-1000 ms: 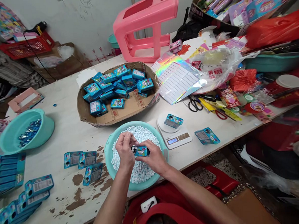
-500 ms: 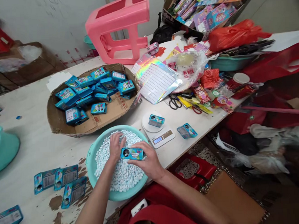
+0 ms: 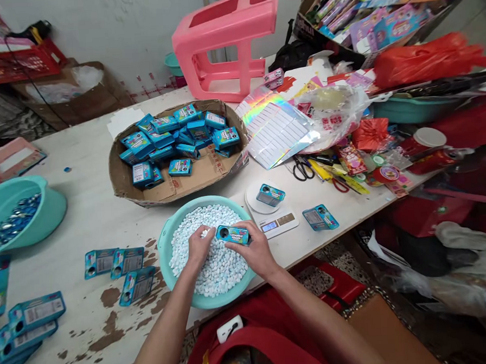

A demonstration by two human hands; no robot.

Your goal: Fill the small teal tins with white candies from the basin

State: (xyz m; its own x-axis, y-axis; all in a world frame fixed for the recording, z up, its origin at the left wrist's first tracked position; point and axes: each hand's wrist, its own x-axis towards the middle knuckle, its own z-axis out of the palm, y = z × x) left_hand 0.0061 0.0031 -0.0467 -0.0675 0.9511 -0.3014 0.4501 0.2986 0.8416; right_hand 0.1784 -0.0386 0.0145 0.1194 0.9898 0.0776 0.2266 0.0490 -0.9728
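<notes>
My right hand [image 3: 257,249] grips a small blue candy box [image 3: 234,235] between thumb and fingers, above a turquoise basin [image 3: 165,246] of small white and pale blue candies [image 3: 221,275]. Close to the left end of that box is my left hand [image 3: 201,246], its fingers drawn together around a few of the candies. Just beyond the basin stands a small white digital scale [image 3: 288,223], with another blue box [image 3: 270,194] resting on its round plate. One more blue box [image 3: 320,217] lies on the table to the scale's right.
Behind the basin sits a cut-down cardboard box [image 3: 178,189] heaped with small blue boxes. Flattened blue boxes [image 3: 137,286] lie at left, near a turquoise tub [image 3: 53,213] of shiny blue pieces. Scissors [image 3: 303,169], holographic sheets [image 3: 279,128] and a pink stool [image 3: 226,25] occupy the back.
My left hand's fingers have closed around some candies, close to the box's end. My right hand still holds the box. The view has turned left, so everything appears further right.
</notes>
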